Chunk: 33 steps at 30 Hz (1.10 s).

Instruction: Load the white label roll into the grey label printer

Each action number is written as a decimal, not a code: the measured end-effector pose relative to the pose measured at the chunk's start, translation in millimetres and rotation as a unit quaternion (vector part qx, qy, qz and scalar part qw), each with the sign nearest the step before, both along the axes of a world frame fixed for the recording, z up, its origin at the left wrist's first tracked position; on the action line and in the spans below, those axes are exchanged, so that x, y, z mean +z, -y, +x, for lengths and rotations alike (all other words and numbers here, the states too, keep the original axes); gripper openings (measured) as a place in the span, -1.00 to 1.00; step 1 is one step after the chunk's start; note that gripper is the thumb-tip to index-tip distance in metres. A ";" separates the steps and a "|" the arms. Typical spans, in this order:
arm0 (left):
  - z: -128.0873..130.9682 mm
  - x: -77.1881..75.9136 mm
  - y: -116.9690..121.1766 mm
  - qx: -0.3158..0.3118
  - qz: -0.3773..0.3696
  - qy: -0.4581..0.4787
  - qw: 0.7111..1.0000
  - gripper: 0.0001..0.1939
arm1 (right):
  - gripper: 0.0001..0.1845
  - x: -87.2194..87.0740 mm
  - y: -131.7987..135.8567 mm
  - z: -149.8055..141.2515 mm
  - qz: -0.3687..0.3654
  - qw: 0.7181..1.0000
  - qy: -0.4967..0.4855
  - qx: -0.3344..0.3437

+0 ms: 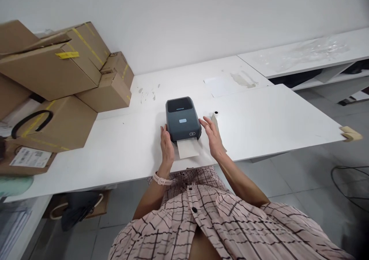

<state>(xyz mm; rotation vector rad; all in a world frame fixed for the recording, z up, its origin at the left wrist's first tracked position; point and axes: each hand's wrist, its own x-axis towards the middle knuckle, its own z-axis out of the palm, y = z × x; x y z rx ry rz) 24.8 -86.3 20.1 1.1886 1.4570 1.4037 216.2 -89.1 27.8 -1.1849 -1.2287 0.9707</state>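
Observation:
A dark grey label printer (181, 118) with a black window sits on the white table, a strip of blank label paper (188, 148) coming out of its front slot. My left hand (167, 146) lies against the printer's left side, fingers stretched along it and partly hidden. On the other side is my right hand (212, 135), open with fingers spread, its fingertips at the printer's right edge. Just beyond that hand stands a small paper roll (215, 115), its loose strip running down behind the hand.
Cardboard boxes (72, 60) with yellow tape are stacked on the left. A white sheet (216, 86) lies farther back on the table (259, 121). Clear plastic (319, 50) rests on the shelf at right. A foam guard (350, 133) covers the table corner; cables (346, 191) lie on the floor.

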 end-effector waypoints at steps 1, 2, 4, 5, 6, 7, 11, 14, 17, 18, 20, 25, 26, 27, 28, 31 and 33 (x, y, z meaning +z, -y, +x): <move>-1.8 5.4 -4.3 0.000 0.014 -0.004 1.000 -0.21 | -0.35 3.1 -4.7 1.8 0.020 1.000 0.004 0.004; -4.0 11.4 -10.4 -0.003 0.031 -0.006 1.000 -0.23 | -0.36 6.9 -11.0 3.4 0.043 0.999 0.015 0.010; -9.8 22.5 -27.8 -0.016 0.066 -0.008 0.998 -0.30 | -0.36 17.5 -28.2 4.3 0.088 0.994 0.055 0.017; -13.1 26.7 -38.5 -0.024 0.080 -0.012 0.996 -0.34 | -0.34 24.2 -38.9 3.4 0.105 0.991 0.081 0.017; -16.3 29.3 -49.9 -0.022 0.086 -0.016 0.996 -0.40 | -0.32 31.8 -50.8 1.5 0.119 0.987 0.110 0.015; -19.3 30.1 -61.2 -0.015 0.078 -0.019 0.997 -0.44 | -0.29 39.7 -63.7 -1.2 0.132 0.981 0.139 0.010; -25.6 17.5 -95.9 0.016 -0.038 -0.045 0.998 -0.42 | -0.15 67.5 -118.5 -14.6 0.183 0.954 0.236 -0.025; -23.9 3.2 -105.1 0.003 -0.074 -0.067 0.995 -0.40 | -0.12 79.4 -156.0 -21.2 0.188 0.935 0.298 -0.049; -20.6 -4.0 -104.7 -0.016 -0.074 -0.090 0.993 -0.37 | -0.11 84.9 -186.1 -24.7 0.173 0.914 0.361 -0.066; -19.7 -4.6 -103.8 -0.019 -0.075 -0.095 0.992 -0.35 | -0.10 86.0 -194.5 -25.4 0.170 0.910 0.374 -0.066; -18.5 -4.4 -102.3 -0.015 -0.078 -0.101 0.992 -0.33 | -0.04 87.5 -209.5 -25.8 0.170 0.902 0.392 -0.060; -18.3 -2.4 -103.1 -0.005 -0.078 -0.127 0.989 -0.33 | 0.19 91.1 -232.7 -12.7 0.199 0.886 0.420 0.009; -18.3 -2.3 -103.8 -0.006 -0.081 -0.135 0.987 -0.33 | 0.19 92.1 -233.8 -7.7 0.206 0.885 0.417 0.026; -18.4 -2.4 -104.5 -0.005 -0.084 -0.143 0.986 -0.32 | 0.19 93.1 -233.3 -2.4 0.213 0.884 0.415 0.040; -18.4 -2.5 -105.2 -0.001 -0.084 -0.151 0.985 -0.33 | 0.16 94.2 -231.0 2.6 0.219 0.883 0.413 0.048; -18.1 -3.3 -107.0 0.011 -0.080 -0.165 0.983 -0.34 | 0.07 97.0 -214.6 12.7 0.246 0.880 0.404 0.037; -17.7 -4.3 -107.9 0.012 -0.076 -0.160 0.984 -0.34 | -0.05 96.4 -197.8 13.0 0.265 0.880 0.393 0.015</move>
